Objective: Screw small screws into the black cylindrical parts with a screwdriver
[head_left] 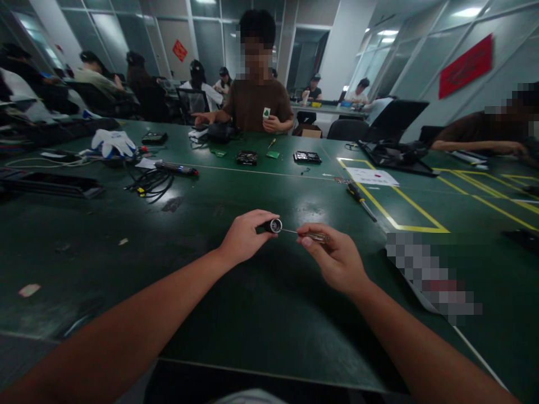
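Note:
My left hand (245, 235) grips a short black cylinder (275, 225) with a round, silver-rimmed open end that faces me and to the right. Between the fingers of my right hand (332, 252) is a small screwdriver (314, 237) with a translucent handle. Its thin shaft points left, and the tip is at the rim of the cylinder; whether it touches cannot be told. Both hands are above the green table (261, 314). Most of the cylinder's body is hidden behind my left fingers.
A yellow-and-black screwdriver (361, 200) lies to the right, near a blurred-out object (429, 280). Coiled black cables (151, 184), a pen-like tool (177, 169) and white gloves (113, 144) are at left. Hard drives (306, 157) lie farther back, before a standing person (261, 95).

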### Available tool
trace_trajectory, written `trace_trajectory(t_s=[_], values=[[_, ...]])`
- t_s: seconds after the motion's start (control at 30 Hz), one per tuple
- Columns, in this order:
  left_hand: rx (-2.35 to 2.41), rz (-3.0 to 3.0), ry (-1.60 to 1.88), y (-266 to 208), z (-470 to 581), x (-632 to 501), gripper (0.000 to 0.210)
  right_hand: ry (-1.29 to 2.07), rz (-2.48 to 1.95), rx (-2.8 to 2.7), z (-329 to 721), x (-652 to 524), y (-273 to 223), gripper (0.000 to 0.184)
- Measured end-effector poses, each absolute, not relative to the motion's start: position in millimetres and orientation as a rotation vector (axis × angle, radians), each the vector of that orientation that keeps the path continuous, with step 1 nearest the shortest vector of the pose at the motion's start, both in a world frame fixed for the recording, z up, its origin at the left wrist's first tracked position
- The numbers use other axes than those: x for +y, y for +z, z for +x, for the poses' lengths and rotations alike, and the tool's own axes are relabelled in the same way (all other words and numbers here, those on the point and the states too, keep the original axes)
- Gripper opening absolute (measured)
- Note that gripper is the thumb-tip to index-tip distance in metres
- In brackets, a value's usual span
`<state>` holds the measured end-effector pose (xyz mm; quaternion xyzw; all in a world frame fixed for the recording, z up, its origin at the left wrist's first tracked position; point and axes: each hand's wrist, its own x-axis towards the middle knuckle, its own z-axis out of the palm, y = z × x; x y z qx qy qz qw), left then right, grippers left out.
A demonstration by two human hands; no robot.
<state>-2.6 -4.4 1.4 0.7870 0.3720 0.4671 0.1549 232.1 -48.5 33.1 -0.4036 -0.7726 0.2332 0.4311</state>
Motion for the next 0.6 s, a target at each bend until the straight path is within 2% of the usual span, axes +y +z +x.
trace_trajectory(t_s=[0.6], values=[[1.056, 2.259, 1.332, 3.5, -2.3, -5.3, 0.038, 0.563, -1.067, -1.841, 232.9, -45.7, 26.1, 0.022]])
